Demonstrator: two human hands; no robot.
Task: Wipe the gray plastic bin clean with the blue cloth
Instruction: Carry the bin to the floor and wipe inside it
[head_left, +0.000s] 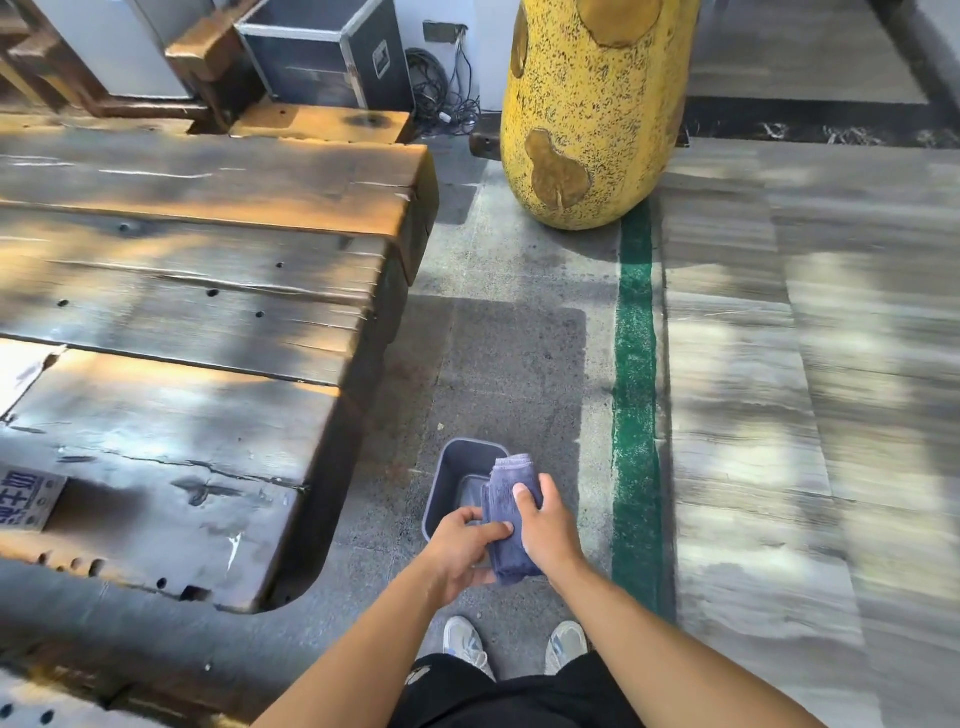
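The gray plastic bin (451, 475) stands open side up on the floor in front of my feet. Above its right side I hold the folded blue cloth (503, 512) with both hands. My right hand (545, 522) grips the cloth from the right, thumb on top. My left hand (467, 548) pinches its lower left edge, fingers under the fold. The hands and cloth hide the bin's right and near walls.
A heavy dark wooden table (197, 312) fills the left side, its edge close to the bin. A large yellow speckled vase (592, 109) stands ahead. A green floor stripe (636, 395) runs to the right. My shoes (467, 647) are just behind the bin.
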